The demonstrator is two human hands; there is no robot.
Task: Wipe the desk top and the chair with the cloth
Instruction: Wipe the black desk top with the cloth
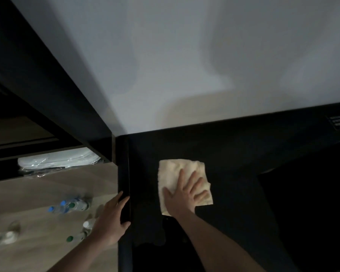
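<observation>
The cloth [182, 179] lies spread flat on the black desk top [234, 154], toward the desk's left end and in the middle of its depth, and the right hand [185, 195] is planted on it, palm down, fingers straight and fanned toward the far wall, thumb out to the left. Nothing is pinched here; this is a flat press, with the forearm running in from the near right. That looks the right way to handle this one: the cloth reads as a pale, soft, nubbly piece of towelling, light and limp, likely to bunch or fold if dragged by a corner, so I'd say weight through the whole palm, kept near the middle of the cloth, is what will make it slide evenly. The desk surface looks smooth and dark, so the cloth should glide easily, and there seems little to fear in breakage. Over on the left, the left hand [114, 218] is at the desk's left edge, fingers and thumb curled onto that edge, apparently bracing the body. Below and to the left, on the wooden floor [47, 193], sit some plastic bottles [71, 205] with blue and green caps, blurred, and a clear-wrapped white bundle [55, 160] further back. The chair I cannot make out in this gloom; my read is that the desk comes first.
</observation>
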